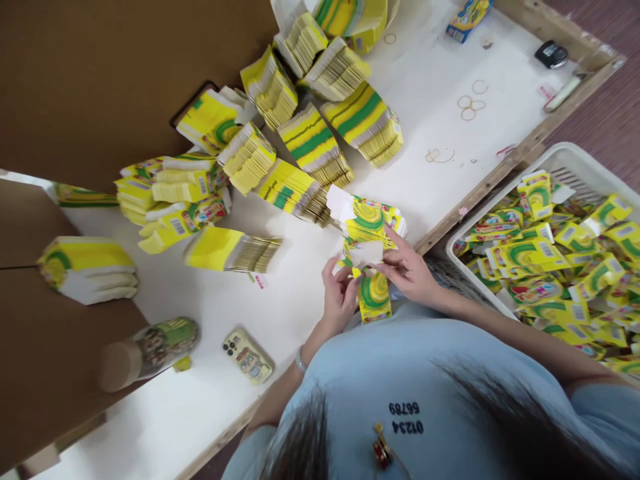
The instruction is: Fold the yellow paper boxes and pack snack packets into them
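A small yellow-and-green carton (375,297) with its white end flaps raised is held between my two hands, close to my body at the table's edge. My left hand (341,293) has its fingers bent around the carton's left side near the flaps. On the right side, my right hand (407,270) pinches the white flap area with thumb and fingers. Just beyond my hands lies a stack of flat yellow cartons (370,220), its top one showing a green-ringed yellow circle.
Bundles of flat cartons (310,143) spread over the white table (425,193). A crate (505,303) of cartons stands at the right. A phone (247,355), a jar (167,347), rubber bands (471,107) and a black object (551,55) lie around.
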A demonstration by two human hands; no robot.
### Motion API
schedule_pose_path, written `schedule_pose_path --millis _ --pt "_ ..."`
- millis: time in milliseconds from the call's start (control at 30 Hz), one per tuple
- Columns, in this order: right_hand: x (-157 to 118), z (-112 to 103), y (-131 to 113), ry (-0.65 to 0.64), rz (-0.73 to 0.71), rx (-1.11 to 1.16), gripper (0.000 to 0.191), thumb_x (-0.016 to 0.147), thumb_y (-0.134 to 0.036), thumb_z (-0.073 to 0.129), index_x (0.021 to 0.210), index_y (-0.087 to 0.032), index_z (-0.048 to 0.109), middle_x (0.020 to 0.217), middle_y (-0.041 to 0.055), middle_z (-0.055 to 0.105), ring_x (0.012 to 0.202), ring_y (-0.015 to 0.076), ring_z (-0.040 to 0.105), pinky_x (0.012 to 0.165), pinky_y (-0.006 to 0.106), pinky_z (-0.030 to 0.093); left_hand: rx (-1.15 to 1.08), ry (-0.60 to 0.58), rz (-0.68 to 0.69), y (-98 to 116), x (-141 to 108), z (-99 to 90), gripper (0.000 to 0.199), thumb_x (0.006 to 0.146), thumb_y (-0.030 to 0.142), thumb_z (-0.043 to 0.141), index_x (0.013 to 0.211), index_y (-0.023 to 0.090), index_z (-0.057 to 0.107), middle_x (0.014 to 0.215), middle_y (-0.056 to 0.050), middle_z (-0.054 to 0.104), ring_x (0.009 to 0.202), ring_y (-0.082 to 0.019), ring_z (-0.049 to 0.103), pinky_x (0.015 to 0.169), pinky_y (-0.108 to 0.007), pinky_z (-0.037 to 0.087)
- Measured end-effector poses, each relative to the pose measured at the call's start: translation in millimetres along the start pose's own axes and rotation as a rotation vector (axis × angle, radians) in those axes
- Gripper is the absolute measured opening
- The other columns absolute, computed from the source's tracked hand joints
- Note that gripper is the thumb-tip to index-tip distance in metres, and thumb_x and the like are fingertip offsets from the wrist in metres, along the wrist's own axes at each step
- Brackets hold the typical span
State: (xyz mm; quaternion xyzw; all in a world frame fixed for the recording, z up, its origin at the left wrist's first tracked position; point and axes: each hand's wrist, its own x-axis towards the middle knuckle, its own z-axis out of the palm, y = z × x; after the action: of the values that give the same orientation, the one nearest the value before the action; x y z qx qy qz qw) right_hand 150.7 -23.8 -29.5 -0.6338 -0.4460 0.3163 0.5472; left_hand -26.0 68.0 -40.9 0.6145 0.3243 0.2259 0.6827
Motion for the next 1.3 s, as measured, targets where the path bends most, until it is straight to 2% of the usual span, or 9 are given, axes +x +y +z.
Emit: schedule_pose_path --millis 67,167,267,367,567,767,900,1167,1300 --pt "-0.1 -6.0 3.8 -0.125 -0.084 -0.020 0.031 0.102 -0.042 0.056 0.122 -0.027 0.074 0.125 0.0105 0.076 0.111 0.0230 0.075 0.096 0.040 0.063 -0.013 -0.008 0.022 1.0 0.7 -1.1 0.072 0.097 0.061 0.056 0.159 0.031 0.032 0.100 -0.007 0.078 0.072 -0.017 0.070 0.065 -0.029 0.056" --pt "-1.1 -15.9 3.4 -0.288 -0.127 -0.013 0.039 0.093 -0.051 0.069 0.123 -0.027 0.075 0.130 0.0111 0.074 0.123 0.0278 0.070 0.106 0.046 0.058 0.069 -0.064 0.030 8.8 1.6 -4.9 0.057 0.101 0.062 0.046 0.138 0.023 0.065 0.117 -0.013 0.078 0.090 -0.023 0.075 0.074 -0.033 0.060" --pt "-3.4 -15.3 -4.5 -0.334 0.074 0.091 0.046 0.092 -0.047 0.072 0.131 -0.024 0.069 0.123 0.0110 0.076 0.109 0.0253 0.075 0.094 0.042 0.063 0.169 -0.040 0.027 17.8 3.9 -7.4 0.046 0.101 0.053 0.052 0.126 0.022 0.075 0.123 -0.013 0.077 0.109 -0.024 0.074 0.094 -0.036 0.060" --pt "-4.7 -6.9 -12.7 -0.360 0.300 0.282 0.045 0.094 -0.035 0.066 0.137 -0.022 0.058 0.108 0.0068 0.076 0.089 0.0179 0.076 0.082 0.034 0.064 0.204 -0.024 0.028 21.7 5.5 -7.1 0.045 0.100 0.051 0.056 0.129 0.021 0.073 0.122 -0.012 0.078 0.105 -0.022 0.076 0.092 -0.034 0.061" --pt "0.5 -6.6 -19.6 -0.368 0.382 0.279 0.048 0.085 -0.027 0.071 0.130 -0.022 0.055 0.090 0.0005 0.069 0.072 0.0128 0.068 0.066 0.025 0.058 0.224 0.012 0.096 20.9 5.5 -3.7 0.045 0.099 0.051 0.058 0.125 0.019 0.075 0.119 -0.013 0.079 0.104 -0.021 0.076 0.089 -0.031 0.062" --pt "5.2 -12.6 -25.9 -0.390 0.377 0.253 0.048 0.085 -0.027 0.068 0.131 -0.023 0.056 0.090 -0.0007 0.066 0.063 0.0093 0.061 0.059 0.022 0.053 0.267 0.014 0.052 24.8 3.8 0.4 0.049 0.097 0.053 0.061 0.128 0.017 0.073 0.098 -0.009 0.081 0.066 -0.012 0.067 0.061 -0.022 0.056" --pt "8.8 -10.7 -29.0 -0.424 0.384 0.246 0.050 0.084 -0.025 0.069 0.132 -0.023 0.058 0.091 -0.0003 0.068 0.062 0.0092 0.061 0.059 0.022 0.054 0.245 0.012 0.044 25.3 4.6 1.2 0.048 0.096 0.054 0.062 0.126 0.018 0.075 0.098 -0.009 0.080 0.061 -0.011 0.062 0.060 -0.023 0.055" --pt "8.6 -26.8 -25.2 -0.560 0.386 0.376 0.052 0.091 -0.030 0.068 0.143 -0.024 0.060 0.098 0.0029 0.077 0.074 0.0123 0.071 0.067 0.024 0.060 0.240 -0.058 0.082 15.7 -2.8 -3.5 0.049 0.105 0.046 0.046 0.138 0.016 0.065 0.134 -0.016 0.072 0.127 -0.025 0.067 0.107 -0.033 0.054" --pt "1.3 -11.7 -21.7 -0.387 0.398 0.416 0.039 0.095 -0.046 0.062 0.124 -0.023 0.074 0.114 0.0061 0.079 0.095 0.0177 0.075 0.083 0.033 0.064 0.305 -0.170 0.124 9.0 -2.1 -11.4 0.047 0.107 0.042 0.038 0.143 0.020 0.060 0.136 -0.016 0.069 0.128 -0.025 0.065 0.108 -0.036 0.052"
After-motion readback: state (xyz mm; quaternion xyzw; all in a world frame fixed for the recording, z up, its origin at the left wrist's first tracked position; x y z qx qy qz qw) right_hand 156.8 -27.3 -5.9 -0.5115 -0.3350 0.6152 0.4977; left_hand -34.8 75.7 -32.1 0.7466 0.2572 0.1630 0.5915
